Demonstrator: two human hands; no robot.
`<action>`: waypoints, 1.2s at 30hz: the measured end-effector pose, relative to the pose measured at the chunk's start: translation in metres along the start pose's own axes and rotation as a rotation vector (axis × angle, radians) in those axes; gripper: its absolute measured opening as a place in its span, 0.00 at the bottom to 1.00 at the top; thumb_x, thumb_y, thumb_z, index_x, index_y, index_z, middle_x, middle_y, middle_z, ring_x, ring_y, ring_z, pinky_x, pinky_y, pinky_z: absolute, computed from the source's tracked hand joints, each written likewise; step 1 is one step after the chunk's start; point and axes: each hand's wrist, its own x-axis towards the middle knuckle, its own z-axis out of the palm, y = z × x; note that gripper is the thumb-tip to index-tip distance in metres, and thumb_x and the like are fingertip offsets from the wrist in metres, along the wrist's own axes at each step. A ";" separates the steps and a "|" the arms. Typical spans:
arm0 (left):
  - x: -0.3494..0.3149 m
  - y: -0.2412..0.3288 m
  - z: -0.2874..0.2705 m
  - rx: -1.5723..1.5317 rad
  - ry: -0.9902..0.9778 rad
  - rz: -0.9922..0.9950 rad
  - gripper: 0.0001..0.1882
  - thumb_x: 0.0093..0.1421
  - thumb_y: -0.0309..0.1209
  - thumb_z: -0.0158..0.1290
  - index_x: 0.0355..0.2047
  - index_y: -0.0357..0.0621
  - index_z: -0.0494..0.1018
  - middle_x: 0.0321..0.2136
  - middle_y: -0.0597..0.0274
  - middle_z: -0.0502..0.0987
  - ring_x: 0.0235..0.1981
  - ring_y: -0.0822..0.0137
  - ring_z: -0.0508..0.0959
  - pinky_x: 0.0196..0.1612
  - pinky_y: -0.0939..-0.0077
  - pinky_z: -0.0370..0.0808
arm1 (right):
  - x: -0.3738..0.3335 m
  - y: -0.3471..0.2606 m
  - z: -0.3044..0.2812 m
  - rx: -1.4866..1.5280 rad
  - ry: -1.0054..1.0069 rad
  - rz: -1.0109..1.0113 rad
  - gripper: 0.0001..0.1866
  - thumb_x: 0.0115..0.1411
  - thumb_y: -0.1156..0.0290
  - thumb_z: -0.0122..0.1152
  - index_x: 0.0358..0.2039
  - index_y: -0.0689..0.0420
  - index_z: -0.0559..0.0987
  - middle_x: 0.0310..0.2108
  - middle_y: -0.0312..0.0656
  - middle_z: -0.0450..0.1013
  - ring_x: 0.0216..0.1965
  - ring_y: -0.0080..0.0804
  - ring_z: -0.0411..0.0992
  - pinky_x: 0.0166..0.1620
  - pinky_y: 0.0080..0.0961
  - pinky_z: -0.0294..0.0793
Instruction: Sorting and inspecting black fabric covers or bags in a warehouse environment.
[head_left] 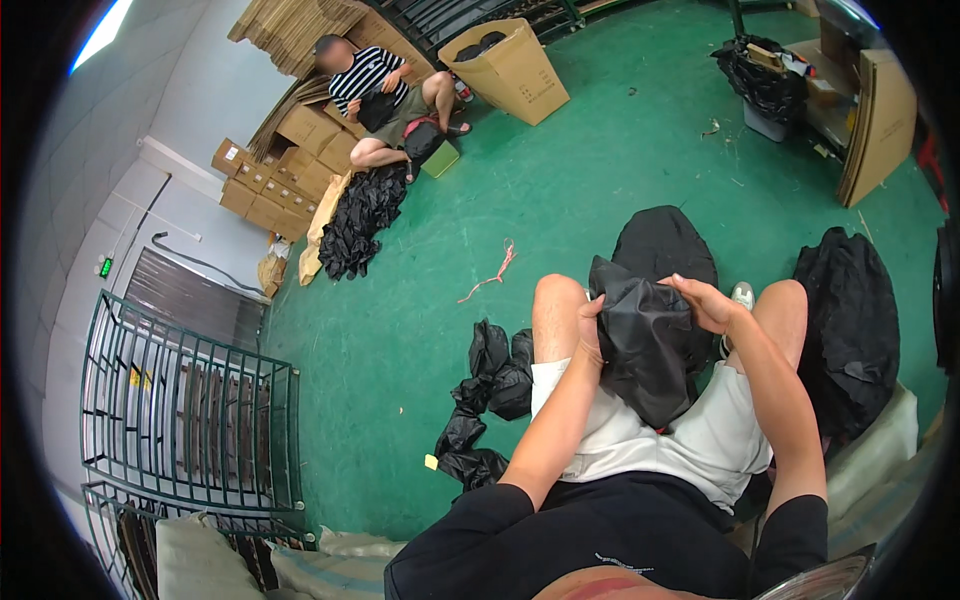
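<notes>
A piece of thin black fabric, bag-like in shape (645, 345), is stretched between my two hands above my lap. My left hand (590, 328) grips its left edge, the thumb upward and the other fingers mostly hidden behind the cloth. At the upper right edge, my right hand (703, 303) pinches the fabric between thumb and fingers. The cloth hangs down between my thighs. Just beyond it, a larger rounded black fabric bundle (665, 240) rests on the floor between my feet.
Several crumpled black fabric pieces (490, 370) lie left of my leg; a big black heap (850, 330) stands at my right. Across the green floor, a seated person (375, 90) handles black cloth near a cloth pile (360, 220), stacked boxes (270, 190) and an open carton (515, 75).
</notes>
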 end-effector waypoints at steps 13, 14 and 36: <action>0.001 0.005 -0.004 -0.074 -0.027 0.033 0.27 0.54 0.40 0.50 0.49 0.32 0.72 0.49 0.44 0.76 0.48 0.48 0.76 0.58 0.55 0.70 | -0.021 0.004 -0.016 0.179 -0.239 0.051 0.32 0.50 0.73 0.67 0.55 0.67 0.70 0.51 0.48 0.74 0.51 0.37 0.73 0.57 0.34 0.69; 0.002 0.004 -0.003 -0.092 -0.045 0.037 0.26 0.54 0.39 0.50 0.48 0.32 0.73 0.48 0.45 0.77 0.48 0.48 0.77 0.57 0.55 0.70 | -0.024 0.003 -0.014 0.246 -0.259 0.005 0.34 0.49 0.74 0.67 0.58 0.67 0.67 0.53 0.49 0.72 0.53 0.39 0.72 0.58 0.35 0.68; 0.008 0.005 0.002 -0.065 -0.259 0.008 0.21 0.58 0.34 0.49 0.49 0.31 0.73 0.49 0.47 0.77 0.48 0.51 0.77 0.57 0.56 0.71 | -0.031 -0.035 -0.036 0.465 0.121 -0.640 0.24 0.52 0.84 0.56 0.50 0.57 0.64 0.35 0.46 0.76 0.38 0.38 0.78 0.44 0.34 0.80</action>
